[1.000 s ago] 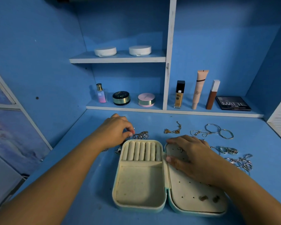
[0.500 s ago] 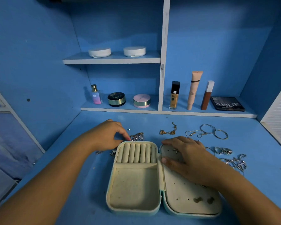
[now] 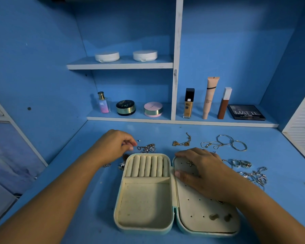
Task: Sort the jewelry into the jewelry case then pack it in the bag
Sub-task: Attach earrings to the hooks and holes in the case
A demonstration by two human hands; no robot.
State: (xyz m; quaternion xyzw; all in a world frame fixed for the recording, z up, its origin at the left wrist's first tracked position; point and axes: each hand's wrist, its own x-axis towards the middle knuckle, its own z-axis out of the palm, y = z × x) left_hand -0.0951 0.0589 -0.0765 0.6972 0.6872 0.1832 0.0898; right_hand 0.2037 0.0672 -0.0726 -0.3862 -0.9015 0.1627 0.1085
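I am hovering my loosely curled, empty left hand (image 3: 113, 147) just left of the tiny stud (image 3: 138, 140), right hand (image 3: 206, 171) flat on the jewelry case (image 3: 144, 205).

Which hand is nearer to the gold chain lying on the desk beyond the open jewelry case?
Right. The right hand rests flat on the jewelry case lid, fingertips just short of the gold chain. The left hand is off to the chain's left, beside the silver chain.

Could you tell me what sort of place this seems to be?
Probably a home dressing nook: blue shelves hold a foundation bottle and a MATTE palette, and an open jewelry case lies on the counter.
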